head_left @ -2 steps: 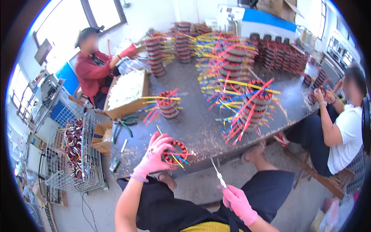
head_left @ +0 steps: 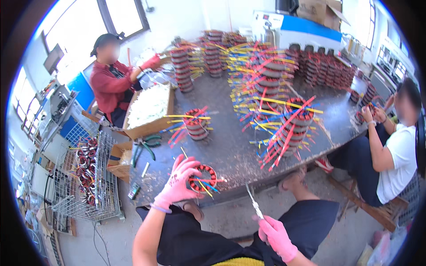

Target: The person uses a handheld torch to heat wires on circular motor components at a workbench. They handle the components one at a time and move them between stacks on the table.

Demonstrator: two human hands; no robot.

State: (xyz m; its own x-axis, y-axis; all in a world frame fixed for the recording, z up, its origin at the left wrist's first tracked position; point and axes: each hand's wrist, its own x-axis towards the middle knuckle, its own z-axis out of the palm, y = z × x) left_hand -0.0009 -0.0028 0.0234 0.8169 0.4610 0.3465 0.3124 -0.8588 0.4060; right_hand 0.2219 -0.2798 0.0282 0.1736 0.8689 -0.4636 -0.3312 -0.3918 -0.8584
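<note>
My left hand (head_left: 178, 181), in a pink glove, is closed on the side of a stator ring (head_left: 213, 173) at the table's near edge. The ring has red windings inside, with red, yellow and blue wire ends pointing to the right. Below the table edge, my right hand (head_left: 278, 238), also gloved in pink, grips a thin tool (head_left: 254, 204) with a white-wrapped handle and a slender metallic tip. The tip points up toward the table edge, apart from the ring. What kind of tool it is, I cannot tell.
On the dark table (head_left: 224, 146) stand a short stator stack (head_left: 196, 126), a taller wired stack (head_left: 293, 133) and several more behind. Green-handled pliers (head_left: 146, 144) lie beside a carton of white pieces (head_left: 151, 126). A wire cart (head_left: 86, 177) stands left. Two people work at the table's sides.
The whole view has shifted slightly, so things appear a little lower and farther right. Both hands keep their hold, with little visible movement.
</note>
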